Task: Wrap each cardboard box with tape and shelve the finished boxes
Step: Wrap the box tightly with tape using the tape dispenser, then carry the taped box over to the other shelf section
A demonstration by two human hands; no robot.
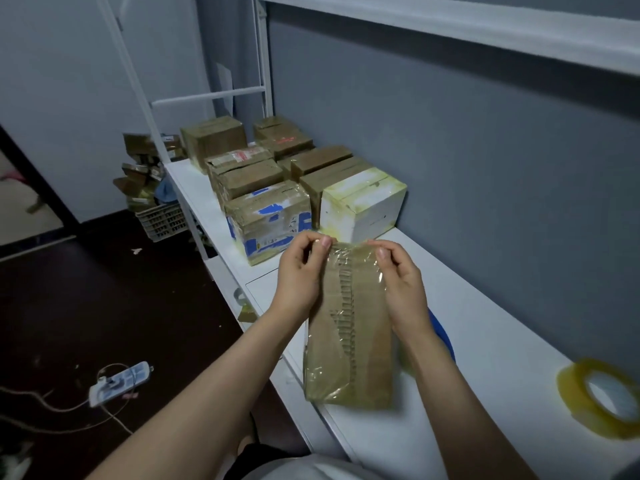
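Observation:
A flat brown cardboard box point(349, 334), wrapped in clear tape, stands on its near end on the white shelf point(485, 341). My left hand point(301, 271) pinches its top left corner and my right hand point(401, 282) pinches its top right corner, both on the tape at the upper edge. A roll of yellowish clear tape point(602, 396) lies flat on the shelf at the right. Several taped boxes point(270, 174) are stacked along the shelf's far end, a white one point(363, 206) nearest.
A blue object point(441, 334) shows partly behind my right forearm. An upper white shelf board point(485, 26) runs overhead. A basket with more boxes point(152, 199) stands on the dark floor at the left, and a power strip point(119, 382) with cables lies nearer.

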